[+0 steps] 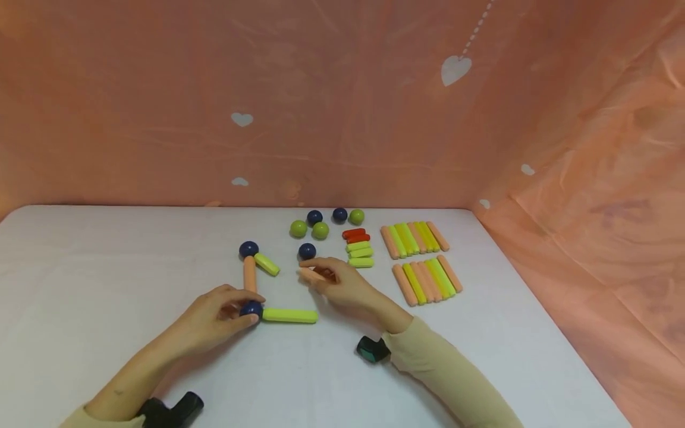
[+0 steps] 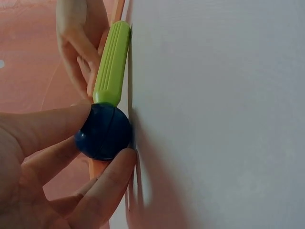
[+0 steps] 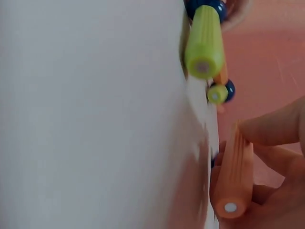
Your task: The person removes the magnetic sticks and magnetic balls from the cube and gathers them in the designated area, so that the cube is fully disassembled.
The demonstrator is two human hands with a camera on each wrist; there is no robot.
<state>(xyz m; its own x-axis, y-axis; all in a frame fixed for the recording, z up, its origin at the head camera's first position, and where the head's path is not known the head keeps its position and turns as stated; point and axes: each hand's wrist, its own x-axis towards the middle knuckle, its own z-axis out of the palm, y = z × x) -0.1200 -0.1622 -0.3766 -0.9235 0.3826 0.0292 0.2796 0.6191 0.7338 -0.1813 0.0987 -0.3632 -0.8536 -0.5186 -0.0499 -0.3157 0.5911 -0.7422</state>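
Note:
My left hand (image 1: 214, 318) pinches a dark blue ball (image 2: 104, 131) between thumb and fingers, low on the white table. A long lime-green magnetic rod (image 1: 290, 315) sticks out rightward from that ball. From the same ball an orange rod (image 1: 250, 274) runs away to a second blue ball (image 1: 248, 249), where a short green rod (image 1: 267, 264) angles off. To the right, my right hand (image 1: 345, 288) grips a loose orange rod (image 3: 233, 176), its pale end dot showing in the right wrist view. Fingers hide part of this rod in the head view.
Beyond my right hand lies a blue ball (image 1: 307, 251), with green balls (image 1: 320, 230) and more blue ones behind. Short red rods (image 1: 354, 234) and short green rods (image 1: 361, 262) are stacked nearby. Two rows of long rods (image 1: 415, 239) lie at right. An orange curtain (image 1: 342, 119) backs the table.

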